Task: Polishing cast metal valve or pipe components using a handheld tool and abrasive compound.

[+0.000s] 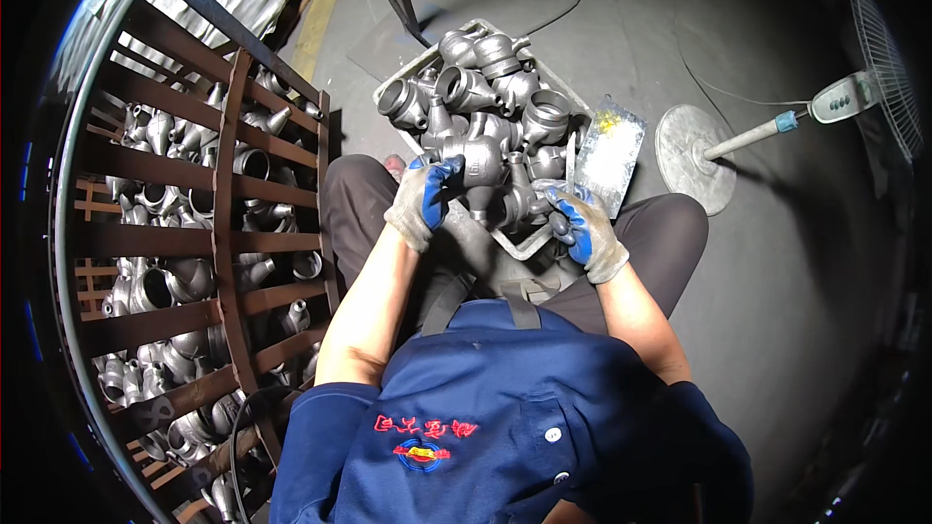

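My left hand (427,199), in a grey glove with a blue palm, is closed on the near left side of a grey metal casting (482,163). The casting has a round body and a short pipe neck pointing toward me. It is held over a crate (529,250) heaped with similar castings, between my knees. My right hand (582,231), gloved alike, is at the crate's near right corner with its fingers curled in. Whatever those fingers hold, if anything, is hidden. Beside them lies another casting (519,196) with a narrow neck.
To my left stands a rusty barred metal cage (225,204) full of castings. A shiny flat metal sheet (610,157) lies right of the crate. Farther right is a pedestal fan (694,160) on a round base. Cables run across the grey floor (777,330).
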Demonstrator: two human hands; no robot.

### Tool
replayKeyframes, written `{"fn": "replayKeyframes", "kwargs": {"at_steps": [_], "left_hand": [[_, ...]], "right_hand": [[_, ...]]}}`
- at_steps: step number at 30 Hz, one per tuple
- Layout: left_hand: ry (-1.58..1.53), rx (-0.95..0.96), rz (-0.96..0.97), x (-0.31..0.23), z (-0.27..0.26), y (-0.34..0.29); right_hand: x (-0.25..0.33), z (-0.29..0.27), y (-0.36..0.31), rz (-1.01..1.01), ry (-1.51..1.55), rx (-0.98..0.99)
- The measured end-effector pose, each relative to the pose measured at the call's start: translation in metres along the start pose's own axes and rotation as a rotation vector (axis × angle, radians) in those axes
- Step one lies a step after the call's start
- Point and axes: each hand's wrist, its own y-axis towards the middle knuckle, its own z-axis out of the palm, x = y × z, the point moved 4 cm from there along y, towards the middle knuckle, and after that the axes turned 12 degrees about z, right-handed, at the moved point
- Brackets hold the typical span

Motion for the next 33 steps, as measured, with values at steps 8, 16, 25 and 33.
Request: {"fn": "replayKeyframes", "kwargs": {"at_steps": [8, 16, 25, 33], "left_hand": [[-0.917, -0.299, -0.434, -0.043, 0.021, -0.013], [-0.083, 0.044, -0.028, -0.047, 0.026, -0.031], [-0.875, -0.080, -0.365, -0.055, 0.037, -0.033], [-1.075, -0.036, -0.506, -0.035, 0.035, -0.059]], "right_hand": [[-0.019, 0.012, 0.001, 0.213, 0.320, 0.203], [-0.026, 0.040, -0.001, 0.529, 0.681, 0.367], [-0.004, -0.011, 0.023, -0.282, -0.558, -0.023], [0.042, 0.026, 0.010, 0.017, 0.224, 0.053]]}}
